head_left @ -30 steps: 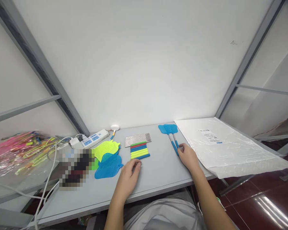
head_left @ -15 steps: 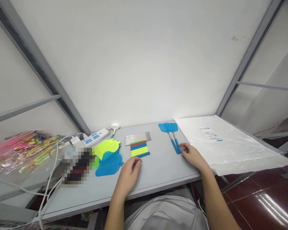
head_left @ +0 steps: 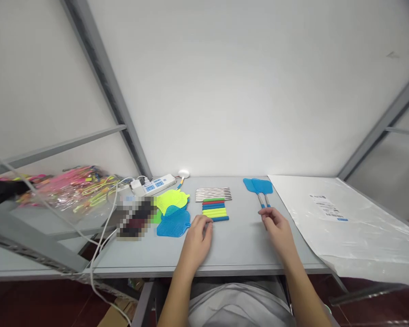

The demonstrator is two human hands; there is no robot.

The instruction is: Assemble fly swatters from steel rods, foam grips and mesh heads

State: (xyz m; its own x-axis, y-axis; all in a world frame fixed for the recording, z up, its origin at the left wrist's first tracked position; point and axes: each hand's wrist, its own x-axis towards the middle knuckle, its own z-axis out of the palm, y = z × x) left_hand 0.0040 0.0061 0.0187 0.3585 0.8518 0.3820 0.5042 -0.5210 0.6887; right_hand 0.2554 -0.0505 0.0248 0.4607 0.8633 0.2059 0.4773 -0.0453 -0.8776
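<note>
My left hand (head_left: 198, 238) rests on the table with its thumb apart from loosely bent fingers, holding nothing. Its fingertips lie beside a row of coloured tubes (head_left: 214, 212) and the neck of a blue fly swatter head (head_left: 173, 222). Behind the tubes lie several shiny metal rods (head_left: 213, 194). Yellow swatter heads (head_left: 172, 200) partly overlap the blue one. To the right, two assembled blue fly swatters (head_left: 258, 185) lie side by side, heads overlapping. My right hand (head_left: 277, 229) is open, fingers loosely bent over their handles, whose lower ends it hides.
A white plastic-wrapped package (head_left: 327, 222) with a label covers the table's right side. At left are a power strip (head_left: 157, 184), white cables (head_left: 104, 231) and a blurred-out dark item (head_left: 136, 220). Bagged colourful goods (head_left: 78, 186) lie beyond the frame post (head_left: 105, 86).
The view has swung left, so the table things appear further right. My right hand has moved from beside the swatter handles to over them. My left hand stays beside the tubes.
</note>
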